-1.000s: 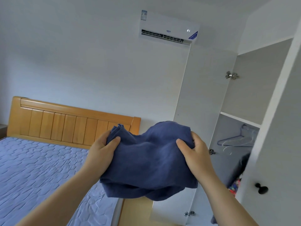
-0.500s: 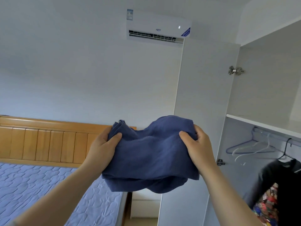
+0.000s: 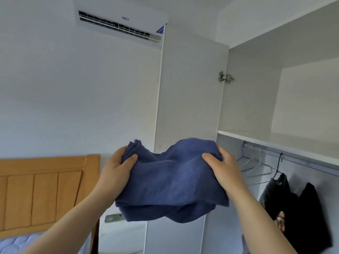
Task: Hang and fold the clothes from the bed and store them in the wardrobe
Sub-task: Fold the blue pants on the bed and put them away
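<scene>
A folded dark blue garment (image 3: 170,182) is held up in front of me at chest height. My left hand (image 3: 115,169) grips its left edge, thumb on top. My right hand (image 3: 222,167) grips its right edge the same way. The white wardrobe stands open to the right, with a bare upper shelf (image 3: 275,142) just above and beyond the garment. Under that shelf runs a hanging rail (image 3: 293,156).
White empty hangers (image 3: 256,165) and black clothes (image 3: 297,208) hang on the rail. The open wardrobe door (image 3: 190,92) stands behind the garment. A wooden headboard (image 3: 42,193) and blue mattress (image 3: 20,244) lie lower left. An air conditioner (image 3: 121,22) sits high on the wall.
My view has tilted up and turned right toward the wardrobe. Both hands keep their hold on the blue garment, now nearer the upper shelf.
</scene>
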{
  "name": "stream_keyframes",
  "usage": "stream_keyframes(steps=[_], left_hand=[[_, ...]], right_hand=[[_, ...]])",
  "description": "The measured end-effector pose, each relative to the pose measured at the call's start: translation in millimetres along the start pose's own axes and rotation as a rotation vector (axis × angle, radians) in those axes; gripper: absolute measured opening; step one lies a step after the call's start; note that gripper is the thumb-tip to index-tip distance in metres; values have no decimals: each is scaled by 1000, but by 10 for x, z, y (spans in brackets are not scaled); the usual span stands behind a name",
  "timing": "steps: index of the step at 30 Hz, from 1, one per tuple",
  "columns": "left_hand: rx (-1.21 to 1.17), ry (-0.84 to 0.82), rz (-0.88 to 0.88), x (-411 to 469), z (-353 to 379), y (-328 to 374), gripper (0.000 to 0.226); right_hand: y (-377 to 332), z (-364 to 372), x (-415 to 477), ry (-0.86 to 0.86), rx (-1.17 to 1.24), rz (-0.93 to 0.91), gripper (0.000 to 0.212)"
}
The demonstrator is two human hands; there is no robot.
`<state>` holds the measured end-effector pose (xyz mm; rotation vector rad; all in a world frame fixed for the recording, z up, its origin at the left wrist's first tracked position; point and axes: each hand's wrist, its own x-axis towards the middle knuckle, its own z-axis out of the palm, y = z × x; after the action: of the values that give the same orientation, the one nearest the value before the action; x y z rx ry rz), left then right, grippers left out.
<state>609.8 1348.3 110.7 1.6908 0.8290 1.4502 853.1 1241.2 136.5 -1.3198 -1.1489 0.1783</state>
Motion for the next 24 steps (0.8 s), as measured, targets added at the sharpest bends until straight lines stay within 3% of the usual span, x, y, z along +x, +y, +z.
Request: stream_keyframes(steps=[13, 24], left_hand=[[-235, -399, 33, 1425, 1767, -499, 27], [-426, -496, 136, 2346, 3346, -368, 29]], right_hand=[[599, -786, 1037, 297, -260, 74, 16], [933, -1673, 2103, 451, -404, -20, 20]])
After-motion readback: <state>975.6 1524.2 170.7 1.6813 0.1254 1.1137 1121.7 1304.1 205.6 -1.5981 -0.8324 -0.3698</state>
